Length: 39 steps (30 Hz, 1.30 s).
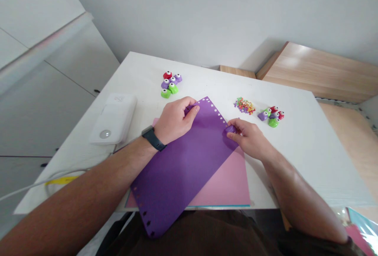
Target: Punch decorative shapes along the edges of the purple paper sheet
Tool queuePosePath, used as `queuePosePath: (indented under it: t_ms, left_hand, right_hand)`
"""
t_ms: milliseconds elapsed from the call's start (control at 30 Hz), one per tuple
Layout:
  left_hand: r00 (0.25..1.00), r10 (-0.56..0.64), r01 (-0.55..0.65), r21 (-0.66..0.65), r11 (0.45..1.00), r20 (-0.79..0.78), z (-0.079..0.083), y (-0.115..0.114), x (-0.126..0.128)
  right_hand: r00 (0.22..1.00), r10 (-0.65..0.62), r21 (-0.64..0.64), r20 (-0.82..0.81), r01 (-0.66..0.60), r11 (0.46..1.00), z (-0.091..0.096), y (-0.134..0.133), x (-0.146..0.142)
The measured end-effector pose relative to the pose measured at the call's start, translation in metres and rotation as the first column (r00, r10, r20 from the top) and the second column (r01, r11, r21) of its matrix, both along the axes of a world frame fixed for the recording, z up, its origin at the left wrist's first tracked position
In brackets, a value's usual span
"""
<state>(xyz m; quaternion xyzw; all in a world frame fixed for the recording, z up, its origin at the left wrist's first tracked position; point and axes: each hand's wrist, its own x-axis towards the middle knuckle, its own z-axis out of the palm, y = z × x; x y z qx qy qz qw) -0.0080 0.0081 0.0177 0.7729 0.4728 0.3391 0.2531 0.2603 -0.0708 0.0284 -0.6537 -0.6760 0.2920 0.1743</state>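
Note:
A purple paper sheet (pixel 180 165) lies slantwise on a pink paper sheet (pixel 221 185), with small flower-shaped holes along its top and bottom edges. My left hand (pixel 175 120) grips the sheet's upper edge, and a purple bit between the fingers is too hidden to identify. My right hand (pixel 246 138) holds a small purple craft punch (pixel 230 129) on the sheet's right edge. Two clusters of colourful craft punches (pixel 171 84) (pixel 272 116) stand beyond the sheet, with a heap of tiny paper cut-outs (pixel 244 105) beside the right cluster.
The white table (pixel 283 102) holds everything. A white rounded device (pixel 112 118) sits at its left, and a white cable (pixel 50 179) runs off its edge past a yellow strip (pixel 61 180). Wooden boards (pixel 319 69) stand behind the far right corner.

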Motion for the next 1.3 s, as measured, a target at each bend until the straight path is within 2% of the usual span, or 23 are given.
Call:
queuePosePath:
  t_ms: [300, 467, 533, 700, 833, 1033, 1200, 1300]
  left_hand:
    - [1.0, -0.004, 0.004, 0.02, 1.0, -0.004, -0.003, 0.002, -0.002]
    - [1.0, 0.004, -0.004, 0.005, 1.0, -0.01, -0.002, 0.002, -0.002]
    - [1.0, 0.007, -0.007, -0.001, 1.0, -0.012, -0.001, 0.001, -0.002]
    - [1.0, 0.028, -0.028, -0.005, 1.0, -0.009, -0.001, 0.001, -0.001]
    - [0.999, 0.029, -0.029, -0.004, 1.0, -0.015, -0.001, 0.001, -0.001]
    - [1.0, 0.028, -0.028, -0.009, 1.0, -0.005, -0.002, 0.002, -0.001]
    - [1.0, 0.017, -0.017, -0.008, 1.0, 0.0, -0.002, 0.002, -0.001]
    - [1.0, 0.015, -0.015, -0.009, 1.0, 0.003, -0.002, 0.001, -0.001]
  right_hand:
    - [0.999, 0.022, -0.033, -0.038, -0.023, 0.999, 0.003, 0.001, 0.005]
    - [0.995, 0.03, -0.004, -0.097, -0.03, 1.0, 0.001, 0.0, 0.012]
    - [0.986, 0.007, -0.012, -0.167, -0.009, 1.0, -0.003, 0.001, 0.018]
    - [0.873, -0.107, -0.043, -0.475, 0.098, 0.994, -0.013, 0.008, 0.029]
    - [0.794, -0.188, -0.083, -0.578, 0.172, 0.982, -0.012, 0.011, 0.031]
    - [0.668, -0.271, -0.175, -0.693, 0.209, 0.962, -0.007, 0.012, 0.029]
    - [0.642, -0.308, -0.202, -0.702, 0.235, 0.951, -0.002, 0.013, 0.028]
    - [0.67, -0.294, -0.182, -0.682, 0.233, 0.955, -0.003, 0.015, 0.031]
